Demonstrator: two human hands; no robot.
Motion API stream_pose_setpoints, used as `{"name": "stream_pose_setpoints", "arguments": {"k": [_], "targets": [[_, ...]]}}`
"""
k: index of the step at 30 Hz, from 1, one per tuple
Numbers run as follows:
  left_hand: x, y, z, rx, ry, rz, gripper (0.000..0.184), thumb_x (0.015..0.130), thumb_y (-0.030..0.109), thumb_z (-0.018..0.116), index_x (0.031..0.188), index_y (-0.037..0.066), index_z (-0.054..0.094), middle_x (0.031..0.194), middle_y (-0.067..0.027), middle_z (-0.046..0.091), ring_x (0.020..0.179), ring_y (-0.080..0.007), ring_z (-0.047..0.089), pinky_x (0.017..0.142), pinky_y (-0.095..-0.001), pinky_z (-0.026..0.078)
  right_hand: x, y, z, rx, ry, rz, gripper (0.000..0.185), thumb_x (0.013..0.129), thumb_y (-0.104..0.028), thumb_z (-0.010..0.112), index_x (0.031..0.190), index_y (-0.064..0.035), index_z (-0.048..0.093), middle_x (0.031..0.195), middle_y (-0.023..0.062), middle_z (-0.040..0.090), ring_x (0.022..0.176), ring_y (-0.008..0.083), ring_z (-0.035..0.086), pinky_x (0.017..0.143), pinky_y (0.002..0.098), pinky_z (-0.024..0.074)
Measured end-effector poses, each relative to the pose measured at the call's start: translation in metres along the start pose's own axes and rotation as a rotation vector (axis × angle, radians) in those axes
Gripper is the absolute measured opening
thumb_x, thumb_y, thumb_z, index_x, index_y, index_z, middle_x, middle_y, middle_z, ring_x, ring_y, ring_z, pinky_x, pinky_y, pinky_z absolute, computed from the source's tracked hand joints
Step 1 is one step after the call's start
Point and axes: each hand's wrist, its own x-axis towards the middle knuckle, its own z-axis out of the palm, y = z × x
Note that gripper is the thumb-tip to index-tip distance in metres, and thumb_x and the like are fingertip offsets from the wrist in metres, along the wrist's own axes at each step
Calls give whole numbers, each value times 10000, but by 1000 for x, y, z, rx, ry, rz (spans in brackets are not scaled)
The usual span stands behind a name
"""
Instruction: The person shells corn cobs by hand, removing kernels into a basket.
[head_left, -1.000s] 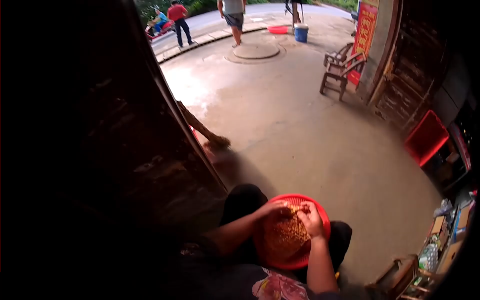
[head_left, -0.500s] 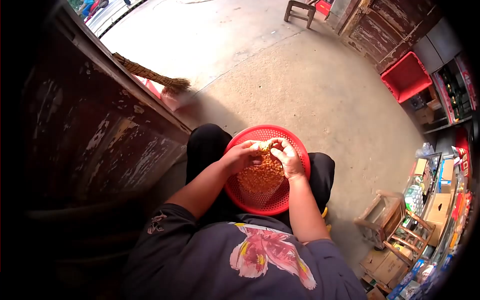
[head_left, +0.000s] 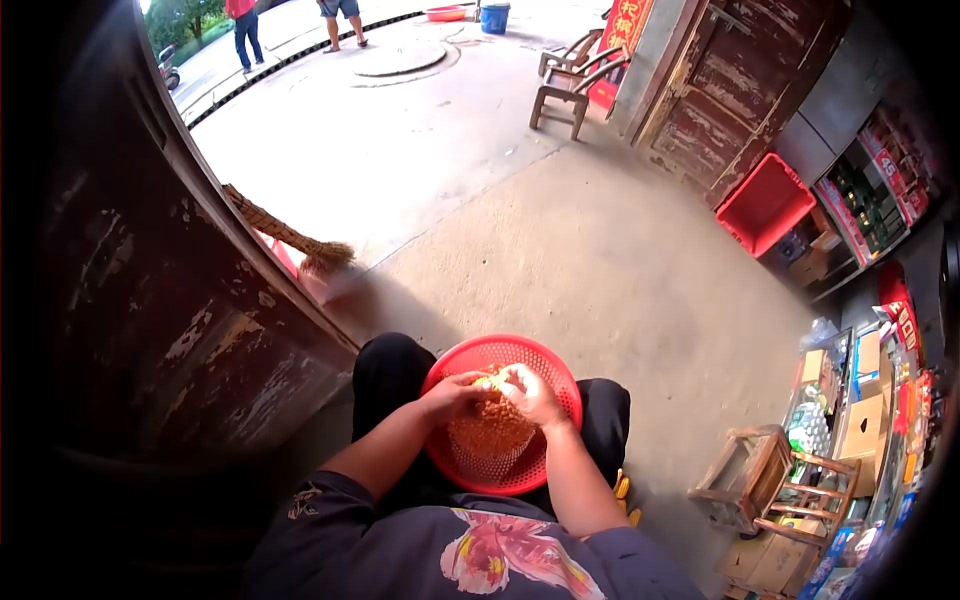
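Observation:
A red perforated plastic basket (head_left: pixel 500 351) rests on my lap between my dark-trousered knees. Orange-yellow corn kernels (head_left: pixel 488 432) lie heaped in its bottom. Over them, both hands meet at a small piece of corn cob (head_left: pixel 491 381), mostly covered by fingers. My left hand (head_left: pixel 455 398) is closed around its left side. From the right, my right hand (head_left: pixel 533 398) presses its thumb and fingers against the cob. How many kernels are still on the cob cannot be made out.
A straw broom (head_left: pixel 290 228) leans by the dark door (head_left: pixel 190 300) at left. Wooden chairs (head_left: pixel 565 93) stand ahead near the doorway. At right are a red crate (head_left: pixel 766 205), a wooden chair (head_left: pixel 745 478) and cardboard boxes (head_left: pixel 872 425). Outside, two people (head_left: pixel 245 32) stand near a blue bucket (head_left: pixel 494 18).
My view has tipped up, so the basket sits lower and the people and bucket outside show. Both hands stay on the cob above the kernels; my right fingers have shifted over it.

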Motion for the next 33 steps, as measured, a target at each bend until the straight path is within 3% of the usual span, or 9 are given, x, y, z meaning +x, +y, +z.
{"name": "stream_pose_setpoints", "arguments": {"k": [3,5,15,17,21,23,27,30,33], "targets": [[0,-1,-3,61,-8,-6,316,921,162,558,1220,76,504,1025,-50,630,764,-134,584,591,-260,473,-3,-4,0,-352,59,-5,209,883,-154,597,1018,-5,543,949,44,596,877,103,568,779,256,470],[1,-2,-4,22,6,-30,315,923,167,558,1219,75,507,1008,-46,634,755,-127,584,590,-260,473,-3,14,1,-304,127,-111,243,860,-227,609,992,-26,572,835,119,631,764,197,620,693,324,489],[-4,-6,13,288,145,-17,346,852,173,660,1153,29,567,918,-37,634,727,-106,598,630,-245,491,-7,9,7,-596,236,100,267,881,-302,624,850,-45,561,674,60,575,598,129,523,575,289,448],[7,-15,-4,458,153,-2,377,808,106,676,1149,23,538,924,-51,621,758,-131,607,647,-260,500,-9,-1,9,-620,295,58,209,882,-248,619,862,-47,566,699,73,594,620,158,561,590,301,462],[-7,-4,14,435,229,95,363,729,20,654,1042,50,472,867,-78,590,749,-166,603,655,-275,501,-11,-49,1,-794,618,-408,99,832,-105,625,849,-34,558,793,123,613,680,270,605,613,344,489],[-8,-2,16,430,244,73,395,733,31,648,1083,33,464,937,-96,578,800,-181,602,683,-279,504,-13,-59,5,-665,734,-338,76,800,-64,622,831,-40,557,804,122,599,724,299,597,639,364,487],[-15,1,35,300,219,47,403,809,64,652,1165,86,465,923,-57,581,748,-154,591,613,-266,495,-9,-80,-16,-938,757,-559,131,738,-37,631,848,-55,563,838,104,589,840,296,567,751,386,461],[-13,-1,35,365,234,20,296,839,52,614,1111,81,500,868,-33,587,691,-134,584,580,-252,484,-4,-80,-46,-968,695,-409,246,734,-116,674,946,-41,573,920,134,609,883,315,579,778,403,469],[-4,-11,28,275,176,87,238,845,58,599,1073,62,532,828,-37,602,672,-145,591,578,-254,485,9,-43,-82,-877,227,234,403,771,-317,682,1076,-70,588,1024,143,640,956,319,614,808,401,492]]}}
